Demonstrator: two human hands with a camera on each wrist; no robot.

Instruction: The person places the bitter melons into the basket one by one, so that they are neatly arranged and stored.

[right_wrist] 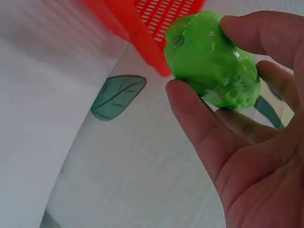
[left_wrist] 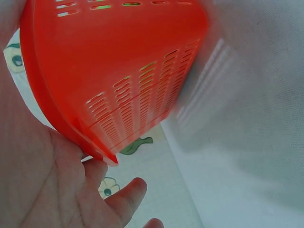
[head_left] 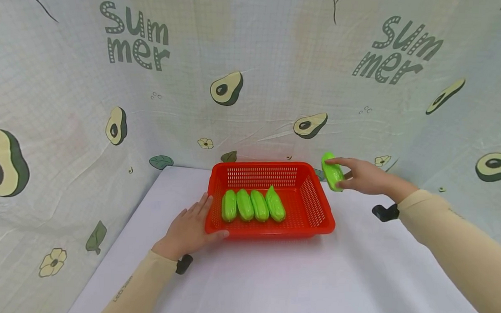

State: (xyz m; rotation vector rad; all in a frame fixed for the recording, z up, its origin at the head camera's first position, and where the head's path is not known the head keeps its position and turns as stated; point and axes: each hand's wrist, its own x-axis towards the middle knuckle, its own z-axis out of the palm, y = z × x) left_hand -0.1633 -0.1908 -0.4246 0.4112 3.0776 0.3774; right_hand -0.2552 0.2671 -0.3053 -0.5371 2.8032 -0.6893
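My right hand (head_left: 365, 175) holds a glossy bright green, long vegetable (head_left: 332, 172) beyond the right end of the red basket (head_left: 268, 231). In the right wrist view, the thumb and fingers pinch the vegetable (right_wrist: 211, 57) around its bumpy sides. Inside the basket, several similar green vegetables stand side by side toward the left; the rightmost one (head_left: 275, 205) has a pointed tip. At the basket's left end lies my left hand (head_left: 192, 228), fingers extended along the rim and thumb over the front corner. The left wrist view shows the palm against the basket rim (left_wrist: 52, 104).
The basket stands on a white table (head_left: 266, 283) close to its back edge. Behind and beside it hangs a pale curtain (head_left: 272, 50) with avocado and leaf prints. The basket's right part shows bare red floor (head_left: 295, 207). Each wrist wears a dark strap.
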